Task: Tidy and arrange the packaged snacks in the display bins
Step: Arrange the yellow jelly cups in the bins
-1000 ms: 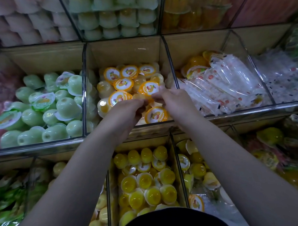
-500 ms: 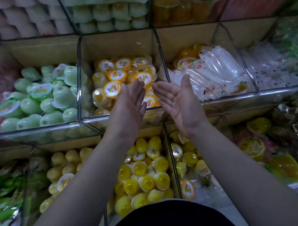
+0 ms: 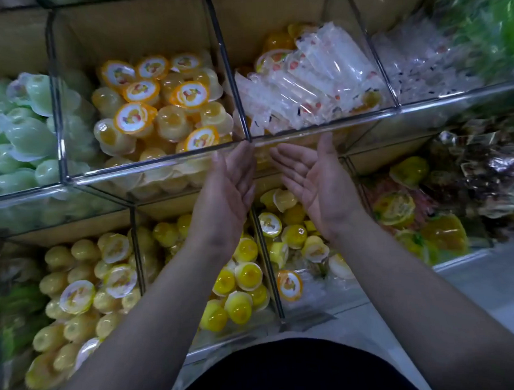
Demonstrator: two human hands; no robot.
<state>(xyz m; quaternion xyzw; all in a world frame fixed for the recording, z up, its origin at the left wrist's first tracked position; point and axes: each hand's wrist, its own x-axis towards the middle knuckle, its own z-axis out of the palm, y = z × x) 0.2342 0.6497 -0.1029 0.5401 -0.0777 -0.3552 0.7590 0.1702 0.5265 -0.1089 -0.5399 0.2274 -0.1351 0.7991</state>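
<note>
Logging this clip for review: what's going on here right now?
A person stands at clear display bins of packaged snacks. The left hand and right hand are both open and hold nothing, palms turned inward, just in front of the rim of the bin of orange-lidded jelly cups. Below the hands, yellow jelly cups fill another bin.

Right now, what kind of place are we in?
Probably a sweet shop or snack aisle: rows of clear bins, each heaped with one kind of packaged treat, like orange-lidded jelly cups, green cups and clear-wrapped sticks.
</note>
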